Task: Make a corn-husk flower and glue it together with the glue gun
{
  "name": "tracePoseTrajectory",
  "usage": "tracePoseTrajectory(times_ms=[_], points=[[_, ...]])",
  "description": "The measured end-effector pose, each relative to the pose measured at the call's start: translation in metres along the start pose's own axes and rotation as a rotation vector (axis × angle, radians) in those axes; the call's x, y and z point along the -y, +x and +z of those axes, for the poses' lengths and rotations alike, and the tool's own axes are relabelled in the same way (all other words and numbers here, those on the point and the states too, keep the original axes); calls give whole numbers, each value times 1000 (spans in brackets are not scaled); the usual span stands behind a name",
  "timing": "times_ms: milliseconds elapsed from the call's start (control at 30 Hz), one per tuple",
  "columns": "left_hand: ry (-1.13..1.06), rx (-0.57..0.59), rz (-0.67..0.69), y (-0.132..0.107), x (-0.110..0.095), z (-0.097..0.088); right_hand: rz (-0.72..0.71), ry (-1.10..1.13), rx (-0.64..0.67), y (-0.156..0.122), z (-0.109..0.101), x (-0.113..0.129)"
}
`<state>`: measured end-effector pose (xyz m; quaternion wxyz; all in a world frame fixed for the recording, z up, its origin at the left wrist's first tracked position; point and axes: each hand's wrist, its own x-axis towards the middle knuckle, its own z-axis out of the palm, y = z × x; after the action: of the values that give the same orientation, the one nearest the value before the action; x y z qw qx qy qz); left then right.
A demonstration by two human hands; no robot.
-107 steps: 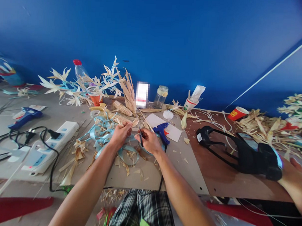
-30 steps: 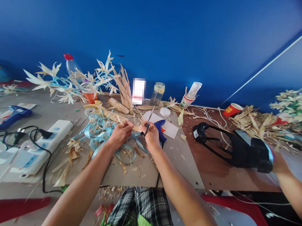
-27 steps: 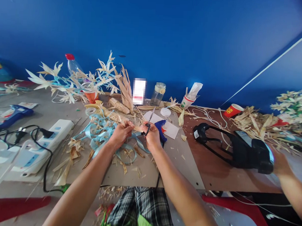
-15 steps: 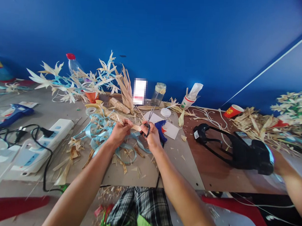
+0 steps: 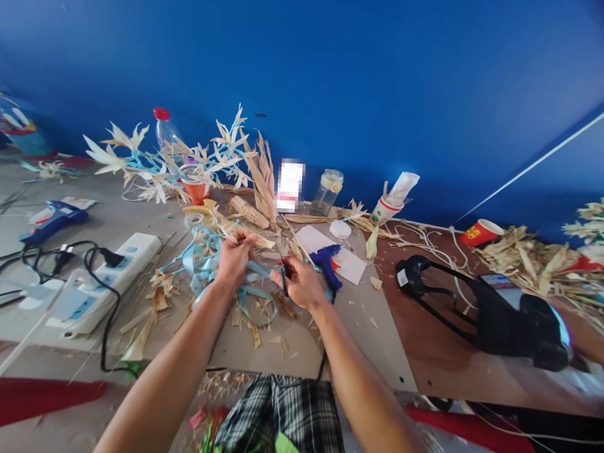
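My left hand [image 5: 234, 259] is closed on a strip of dried corn husk [image 5: 259, 242] that sticks out to the right above the table. My right hand [image 5: 301, 282] is closed on a small pair of scissors [image 5: 282, 271] with black handles, blades pointing up and away, just right of the husk strip. Both hands hover over a tangle of light blue ribbon [image 5: 207, 270] and husk scraps [image 5: 251, 326] on the grey table [image 5: 276, 355].
A blue glue gun [image 5: 327, 266] lies right of my right hand on white paper. A white power strip [image 5: 105, 279] with black cables lies left. Husk flowers [image 5: 179, 168], a bottle, a jar [image 5: 326, 192] and cups stand at the back. A black strapped device [image 5: 508, 319] lies right.
My right hand has drawn back toward me and apart from the left hand, turning the scissors more upright. The view shifted slightly to the left. The other person's hand at right has dropped mostly out of view.
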<state>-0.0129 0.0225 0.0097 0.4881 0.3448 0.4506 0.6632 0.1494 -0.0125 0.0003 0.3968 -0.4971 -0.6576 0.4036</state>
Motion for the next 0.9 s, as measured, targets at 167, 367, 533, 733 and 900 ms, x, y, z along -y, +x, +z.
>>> tracePoseTrajectory(times_ms=[167,367,533,733,900], points=[[17,-51,41,1,0,-1,-80,-340,49,-2,-4,9],[114,-14,102,2,6,-3,-112,-351,42,-1,-1,7],[172,8,137,2,9,-3,-86,-340,24,0,-2,7],[211,-16,81,4,7,-6,-95,-312,31,0,-2,7],[252,-45,104,7,7,-9,-72,-351,59,-1,-1,9]])
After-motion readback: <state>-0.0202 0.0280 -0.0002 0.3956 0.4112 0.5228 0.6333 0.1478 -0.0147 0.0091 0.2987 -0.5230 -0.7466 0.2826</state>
